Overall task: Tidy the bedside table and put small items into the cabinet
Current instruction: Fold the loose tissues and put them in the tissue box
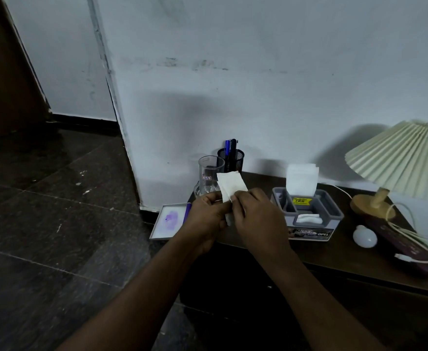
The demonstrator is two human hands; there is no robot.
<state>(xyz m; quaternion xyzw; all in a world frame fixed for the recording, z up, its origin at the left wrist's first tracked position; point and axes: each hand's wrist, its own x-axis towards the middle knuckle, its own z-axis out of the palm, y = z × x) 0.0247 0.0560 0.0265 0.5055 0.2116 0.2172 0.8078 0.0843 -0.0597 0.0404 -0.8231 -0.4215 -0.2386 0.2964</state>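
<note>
Above the left end of the bedside table (271, 245), left hand (205, 219) and right hand (256, 216) both pinch a tissue (230, 184); it looks light, soft, easily torn, best held at its edges.

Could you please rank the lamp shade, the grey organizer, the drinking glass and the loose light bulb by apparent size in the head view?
1. lamp shade, cut off at the frame edge
2. grey organizer
3. drinking glass
4. light bulb

Glass (210, 174) left of organizer (306, 214) — lamp (395, 158) right.
</note>
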